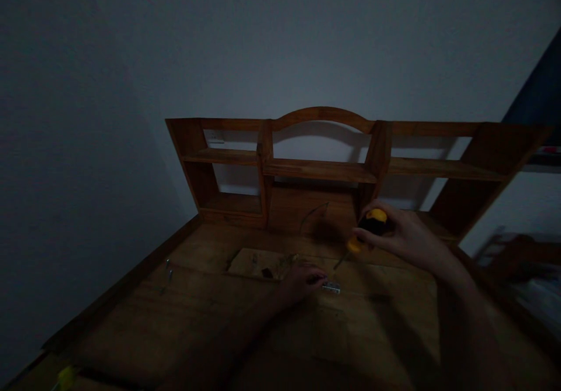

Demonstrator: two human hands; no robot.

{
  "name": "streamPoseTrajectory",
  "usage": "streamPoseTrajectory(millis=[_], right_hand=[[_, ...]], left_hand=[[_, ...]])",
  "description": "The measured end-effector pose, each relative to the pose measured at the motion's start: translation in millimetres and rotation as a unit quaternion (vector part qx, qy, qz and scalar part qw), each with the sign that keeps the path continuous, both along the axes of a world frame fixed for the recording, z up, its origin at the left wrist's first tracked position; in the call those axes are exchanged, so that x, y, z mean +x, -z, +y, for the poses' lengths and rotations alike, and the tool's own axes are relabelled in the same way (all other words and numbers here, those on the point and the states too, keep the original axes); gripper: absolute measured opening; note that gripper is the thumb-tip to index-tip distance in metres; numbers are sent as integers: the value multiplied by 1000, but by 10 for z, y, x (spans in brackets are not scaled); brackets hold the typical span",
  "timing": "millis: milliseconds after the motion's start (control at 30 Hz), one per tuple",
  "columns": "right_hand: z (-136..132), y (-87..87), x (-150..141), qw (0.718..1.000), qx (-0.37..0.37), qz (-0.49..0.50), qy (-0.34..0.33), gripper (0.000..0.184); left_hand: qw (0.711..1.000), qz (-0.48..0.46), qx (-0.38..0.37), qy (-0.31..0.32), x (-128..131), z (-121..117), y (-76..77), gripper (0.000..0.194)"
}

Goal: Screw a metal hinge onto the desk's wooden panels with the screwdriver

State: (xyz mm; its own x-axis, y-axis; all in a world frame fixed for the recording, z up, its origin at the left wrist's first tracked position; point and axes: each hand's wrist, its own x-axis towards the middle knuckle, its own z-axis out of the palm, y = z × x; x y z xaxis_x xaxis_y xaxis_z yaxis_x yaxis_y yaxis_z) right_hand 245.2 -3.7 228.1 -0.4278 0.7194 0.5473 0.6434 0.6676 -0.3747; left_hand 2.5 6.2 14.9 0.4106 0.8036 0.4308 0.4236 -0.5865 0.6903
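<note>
A screwdriver point(374, 222) with a yellow and black handle is gripped in my right hand point(401, 236). Its shaft slants down and to the left, and the tip is a little above the wooden desktop. My left hand point(300, 283) rests low over the desk with its fingers pinched together. At those fingertips lies a small, shiny metal piece point(332, 287); its exact kind is too dim to make out. The screwdriver tip stands apart from this piece, just above it in the view. Behind my left hand is a flat pale board point(258, 262) with small bits on it.
A wooden shelf unit point(322, 170) stands at the back of the desk against the wall. Small metal screws point(169, 268) stand at the left. A thin wire-like strand point(313, 210) shows near the middle shelf. Something yellow point(65, 377) is at the bottom left corner.
</note>
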Motion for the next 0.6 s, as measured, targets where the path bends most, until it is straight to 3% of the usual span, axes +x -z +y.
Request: streamPoseTrajectory(millis=[267, 600], right_hand=[[15, 13, -170, 995, -85, -32, -49, 29], [113, 71, -187, 994, -95, -28, -52, 31]], left_hand=[[999, 29, -36, -1, -19, -30, -63, 17], [1000, 3, -28, 10, -18, -2, 23, 17]])
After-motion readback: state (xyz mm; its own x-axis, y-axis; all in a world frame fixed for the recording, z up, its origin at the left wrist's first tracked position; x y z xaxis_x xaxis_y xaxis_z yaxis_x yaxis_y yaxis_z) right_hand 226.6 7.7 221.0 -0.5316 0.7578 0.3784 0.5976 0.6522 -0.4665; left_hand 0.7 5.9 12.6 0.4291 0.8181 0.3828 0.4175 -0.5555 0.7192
